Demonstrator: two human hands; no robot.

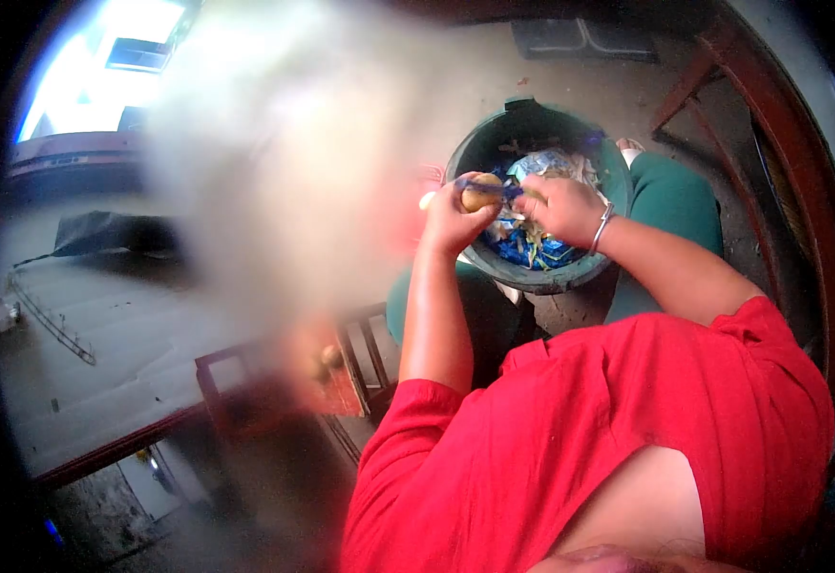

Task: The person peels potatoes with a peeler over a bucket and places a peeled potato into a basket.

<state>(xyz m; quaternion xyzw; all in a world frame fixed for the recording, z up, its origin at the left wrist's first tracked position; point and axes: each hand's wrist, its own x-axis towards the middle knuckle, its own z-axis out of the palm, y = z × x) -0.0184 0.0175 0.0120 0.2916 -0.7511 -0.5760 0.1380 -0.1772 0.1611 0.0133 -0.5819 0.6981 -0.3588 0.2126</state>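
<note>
My left hand (454,218) is closed around a yellowish, round potato (480,192), held over the near left side of a dark green bin (553,280). My right hand (564,210), with a bangle at its wrist, grips a small dark blue tool that looks like a peeler (510,192). The tool reaches across to the potato and seems to touch it; its working edge is too small to make out. Below both hands, the bin holds peelings (537,250) and crumpled blue and white plastic wrappers (553,164).
The bin stands between my knees. To the left is a pale-topped table (121,349) with a wire-like item (54,320) on it. A wooden chair (355,368) bears a roundish item. Wooden furniture (785,124) stands at right. A whitish blur hides the upper middle.
</note>
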